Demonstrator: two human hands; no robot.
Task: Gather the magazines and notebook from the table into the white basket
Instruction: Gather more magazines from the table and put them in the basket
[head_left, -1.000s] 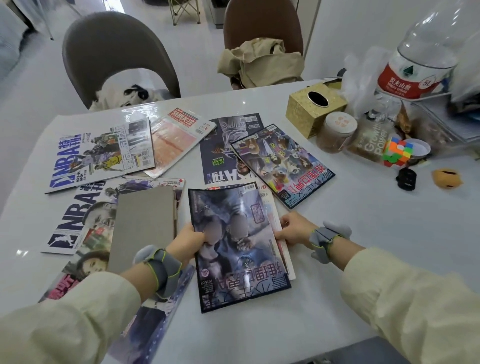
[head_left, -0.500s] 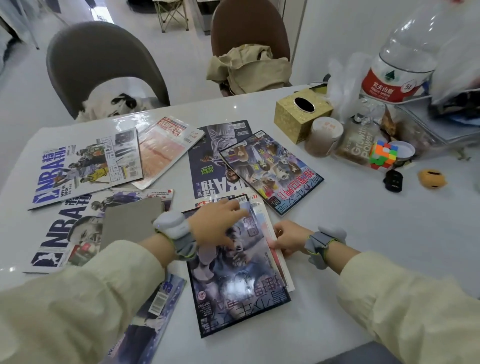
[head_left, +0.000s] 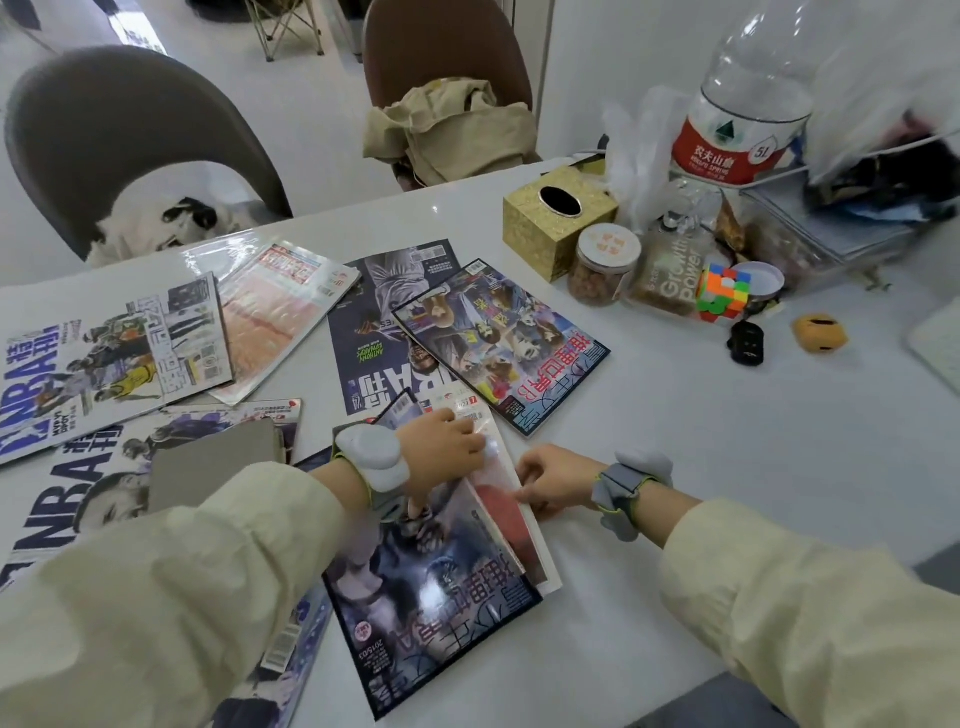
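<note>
A dark-covered magazine (head_left: 436, 613) lies in front of me on a red-and-white magazine (head_left: 511, 525). My left hand (head_left: 441, 452) reaches across their far end, thumb on the dark cover and fingers curled over the top right corner. My right hand (head_left: 550, 483) pinches the right edge of the red-and-white magazine. A grey notebook (head_left: 213, 462) rests on an NBA magazine (head_left: 78, 483) to the left. Farther back lie another NBA magazine (head_left: 104, 358), a pink wrapped one (head_left: 280, 317), a dark NBA one (head_left: 384, 332) and a cartoon-cover one (head_left: 498, 343). I see no white basket.
At the back right of the white table (head_left: 675, 467) stand a gold tissue box (head_left: 558, 218), a jar (head_left: 602, 265), a puzzle cube (head_left: 722, 291) and a large water bottle (head_left: 743, 104). Two chairs (head_left: 130, 135) stand behind. A small black object (head_left: 745, 343) lies near the cube.
My left hand left the dark magazine's left edge and crossed over to the stack's top right corner. The right hand stays at the right edge. The view shifted slightly.
</note>
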